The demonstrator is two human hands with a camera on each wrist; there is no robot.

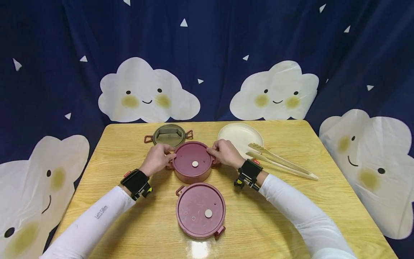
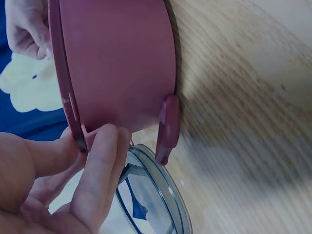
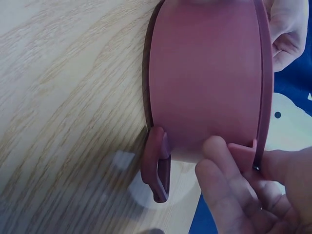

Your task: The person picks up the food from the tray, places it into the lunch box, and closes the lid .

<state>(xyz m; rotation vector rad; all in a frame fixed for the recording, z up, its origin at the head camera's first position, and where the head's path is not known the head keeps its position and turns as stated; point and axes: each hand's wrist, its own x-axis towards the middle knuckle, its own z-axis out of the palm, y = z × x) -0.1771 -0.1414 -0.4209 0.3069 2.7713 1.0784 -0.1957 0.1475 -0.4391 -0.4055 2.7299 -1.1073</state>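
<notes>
A dark red pot stands mid-table with a matching flat lid that has a pale round knob. My left hand pinches the lid's left edge, thumb on top and fingers beneath. On the opposite side my right hand pinches the lid's right edge the same way. Both wrist views show the lid on the rim, with the fingers beside the pot wall and above side handles. Nearer to me is a second dark red pot with its lid on.
Behind my left hand sits a small pot with a glass lid and reddish-brown handles. A cream plate lies at the back right. Beige tongs reach from its edge onto the wooden table. A dark blue curtain hangs behind.
</notes>
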